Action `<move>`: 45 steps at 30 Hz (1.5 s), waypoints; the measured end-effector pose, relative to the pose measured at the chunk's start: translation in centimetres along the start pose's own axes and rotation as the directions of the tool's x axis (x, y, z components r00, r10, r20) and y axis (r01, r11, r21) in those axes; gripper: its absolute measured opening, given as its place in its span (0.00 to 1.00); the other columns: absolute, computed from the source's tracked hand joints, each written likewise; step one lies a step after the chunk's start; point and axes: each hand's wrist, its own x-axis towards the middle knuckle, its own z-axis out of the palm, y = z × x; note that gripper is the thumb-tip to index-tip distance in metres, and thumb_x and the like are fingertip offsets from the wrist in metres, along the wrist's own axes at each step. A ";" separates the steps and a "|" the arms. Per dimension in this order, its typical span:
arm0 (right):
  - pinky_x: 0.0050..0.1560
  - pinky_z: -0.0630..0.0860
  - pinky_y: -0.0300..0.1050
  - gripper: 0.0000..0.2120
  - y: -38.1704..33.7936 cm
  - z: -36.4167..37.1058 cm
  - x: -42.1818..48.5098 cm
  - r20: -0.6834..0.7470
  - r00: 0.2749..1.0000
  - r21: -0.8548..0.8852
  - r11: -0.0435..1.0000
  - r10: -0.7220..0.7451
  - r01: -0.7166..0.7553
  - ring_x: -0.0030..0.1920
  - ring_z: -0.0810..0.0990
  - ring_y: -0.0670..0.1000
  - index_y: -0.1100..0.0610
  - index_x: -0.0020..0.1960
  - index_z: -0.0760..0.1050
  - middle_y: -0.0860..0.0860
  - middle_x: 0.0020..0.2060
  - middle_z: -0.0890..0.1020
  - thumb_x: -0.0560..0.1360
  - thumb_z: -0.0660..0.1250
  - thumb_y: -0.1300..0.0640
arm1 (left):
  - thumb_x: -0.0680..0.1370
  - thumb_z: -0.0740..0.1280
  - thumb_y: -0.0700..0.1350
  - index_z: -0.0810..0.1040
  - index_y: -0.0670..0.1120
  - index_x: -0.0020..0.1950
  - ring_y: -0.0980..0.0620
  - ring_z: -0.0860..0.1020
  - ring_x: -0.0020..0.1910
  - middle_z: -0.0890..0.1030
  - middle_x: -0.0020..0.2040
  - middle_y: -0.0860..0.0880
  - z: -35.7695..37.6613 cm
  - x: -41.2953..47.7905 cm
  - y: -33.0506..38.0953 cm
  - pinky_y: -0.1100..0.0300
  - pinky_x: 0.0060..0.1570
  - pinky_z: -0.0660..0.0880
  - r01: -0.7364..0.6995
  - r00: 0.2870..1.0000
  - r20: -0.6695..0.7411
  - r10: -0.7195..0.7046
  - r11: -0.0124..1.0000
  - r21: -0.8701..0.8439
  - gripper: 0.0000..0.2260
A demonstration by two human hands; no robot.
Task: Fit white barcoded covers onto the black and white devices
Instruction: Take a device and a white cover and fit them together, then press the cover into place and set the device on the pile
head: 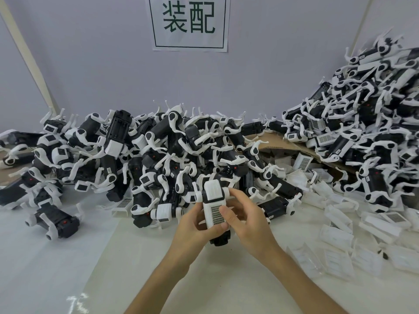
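Note:
Both hands hold one black and white device (213, 193) above the table's middle. A white barcoded cover (215, 215) lies on its upper face, barcode grid toward me. My left hand (192, 225) grips the device from the left and below. My right hand (247, 220) holds it from the right, with the thumb pressing on the barcode. The device's black end (220, 240) sticks out below my hands. Its white legs show at the top.
A large heap of black and white devices (158, 155) runs across the back, rising high at the right (367, 114). Loose white covers (340, 234) lie scattered on the right beside a cardboard sheet (283, 143). One device (54, 223) lies apart at left on the white table (113, 268).

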 end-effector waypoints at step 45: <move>0.51 0.81 0.51 0.18 -13.3 -23.2 16.0 -0.419 0.883 0.444 0.896 0.212 -0.004 0.51 0.84 0.57 0.58 0.73 0.64 0.61 0.67 0.75 0.84 0.59 0.56 | 0.86 0.55 0.47 0.78 0.39 0.53 0.36 0.81 0.29 0.84 0.39 0.35 -1.1 1.7 0.7 0.50 0.36 0.76 0.027 0.971 -0.228 -0.071 0.981 -0.194 0.15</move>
